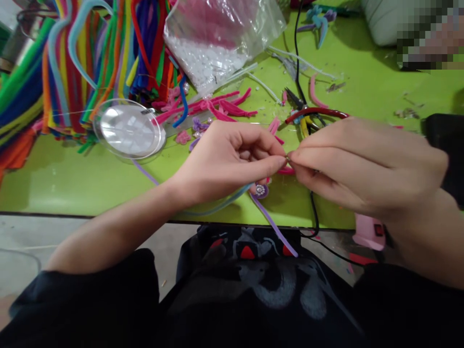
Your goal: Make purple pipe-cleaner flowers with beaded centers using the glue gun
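My left hand (228,162) and my right hand (366,166) meet above the table's front edge, thumbs and fingertips pinched closed. A tiny dark bit shows where the fingertips touch, too small to name. Just under my left hand sits a purple flower (260,190) with a pearly bead centre. From beside it a lilac pipe cleaner (274,223) hangs past the edge, and a light blue pipe cleaner (221,207) curves below the left wrist. Pliers with red handles (322,112) lie behind my right hand, partly covered by it.
Bundled coloured pipe cleaners (105,58) fill the back left. Near them are a clear spool (126,129) and a plastic bag of white beads (217,53). Pink pipe cleaner pieces (224,106) lie mid-table. A black cable (298,58) crosses the green table (72,191).
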Tool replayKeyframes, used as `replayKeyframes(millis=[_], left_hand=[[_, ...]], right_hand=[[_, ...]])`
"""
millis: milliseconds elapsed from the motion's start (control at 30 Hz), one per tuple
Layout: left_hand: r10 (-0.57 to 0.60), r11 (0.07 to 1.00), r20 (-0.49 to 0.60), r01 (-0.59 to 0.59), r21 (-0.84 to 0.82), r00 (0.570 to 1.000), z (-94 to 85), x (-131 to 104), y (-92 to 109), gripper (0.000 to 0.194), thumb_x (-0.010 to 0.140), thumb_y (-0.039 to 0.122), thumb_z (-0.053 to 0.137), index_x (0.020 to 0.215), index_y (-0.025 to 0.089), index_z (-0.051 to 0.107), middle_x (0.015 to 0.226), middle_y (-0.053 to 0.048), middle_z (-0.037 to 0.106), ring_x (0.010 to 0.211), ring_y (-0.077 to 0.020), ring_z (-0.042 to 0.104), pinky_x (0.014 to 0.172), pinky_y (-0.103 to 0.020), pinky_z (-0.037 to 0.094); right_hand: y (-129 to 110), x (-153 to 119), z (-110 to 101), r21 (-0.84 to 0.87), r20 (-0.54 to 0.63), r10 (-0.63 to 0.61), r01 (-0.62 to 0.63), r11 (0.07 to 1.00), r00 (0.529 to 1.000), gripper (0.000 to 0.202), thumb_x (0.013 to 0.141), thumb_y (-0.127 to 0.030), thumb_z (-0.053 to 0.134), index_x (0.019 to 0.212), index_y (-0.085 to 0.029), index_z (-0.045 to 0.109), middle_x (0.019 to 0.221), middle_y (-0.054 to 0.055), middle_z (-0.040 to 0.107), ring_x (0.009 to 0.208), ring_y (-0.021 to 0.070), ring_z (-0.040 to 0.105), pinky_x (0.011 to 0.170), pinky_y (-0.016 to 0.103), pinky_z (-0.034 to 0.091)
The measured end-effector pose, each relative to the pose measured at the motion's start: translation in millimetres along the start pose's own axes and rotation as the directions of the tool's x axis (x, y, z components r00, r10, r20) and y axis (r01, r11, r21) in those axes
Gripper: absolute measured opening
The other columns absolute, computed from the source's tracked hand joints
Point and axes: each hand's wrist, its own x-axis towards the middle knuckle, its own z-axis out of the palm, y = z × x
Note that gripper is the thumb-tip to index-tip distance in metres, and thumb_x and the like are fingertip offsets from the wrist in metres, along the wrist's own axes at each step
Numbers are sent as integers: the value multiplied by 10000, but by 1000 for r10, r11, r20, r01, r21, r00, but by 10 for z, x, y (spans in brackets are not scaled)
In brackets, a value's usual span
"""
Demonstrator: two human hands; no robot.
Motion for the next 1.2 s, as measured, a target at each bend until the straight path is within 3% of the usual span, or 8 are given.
replayKeyframes(millis=[133,233,467,600,767,967,1100,1200], left_hand=[[-10,995,34,14,-102,999,2,26,-34,159,823,120,906,809,148,751,653,37,708,531,-48,611,479,-166,484],[-12,985,56,21,-170,998,-17,31,-51,171,820,139,938,849,137,770,675,26,734,532,-48,627,492,-172,495],[10,992,57,-2,-128,998,-26,26,-72,122,875,208,912,898,183,795,684,25,734,527,-67,617,486,-203,483],[116,993,-3,-116,-29,993,5,28,-87,21,908,147,814,902,165,804,729,15,749,570,-74,637,523,-216,504],[243,939,-37,-226,259,969,60,8,-64,111,844,92,746,766,170,756,725,-3,753,650,-100,655,579,-250,498],[228,879,2,-207,430,974,72,-44,-17,75,769,116,659,730,166,698,695,16,678,659,-87,558,616,-254,441],[200,854,92,-220,472,975,58,-55,27,60,781,166,619,735,174,657,698,22,644,667,-99,522,630,-270,429],[64,916,182,-130,379,981,36,-36,40,114,827,177,578,714,184,589,675,32,585,630,-89,501,571,-251,404]], right_hand=[[5,12,-8,45,21,-12,11,999,1000,133,1042,-135,675,1145,-204,626,1030,39,714,941,190,672,782,354,546],[17,30,-33,94,6,16,-16,995,1000,142,1022,-117,707,1139,-176,655,1071,52,735,994,197,714,844,355,574],[32,42,-52,143,-5,87,-86,986,996,184,987,-107,753,1100,-224,668,1090,10,765,998,166,759,861,294,592],[4,21,-16,79,-22,44,-42,996,999,181,990,-123,744,1131,-197,659,1084,48,752,980,200,728,843,344,579],[-72,40,1,89,-4,74,-74,993,997,153,996,-98,703,1027,-217,613,974,40,707,910,187,663,795,346,530],[-187,71,89,357,23,248,-240,903,968,167,1021,-158,665,901,-203,559,835,16,617,755,131,578,658,308,436],[-221,66,115,450,74,256,-261,854,964,211,1000,-144,693,868,-193,536,824,16,599,744,121,559,648,297,417],[-212,56,100,479,89,248,-260,839,965,234,972,-104,698,869,-202,511,812,-3,574,737,115,545,641,287,405]])
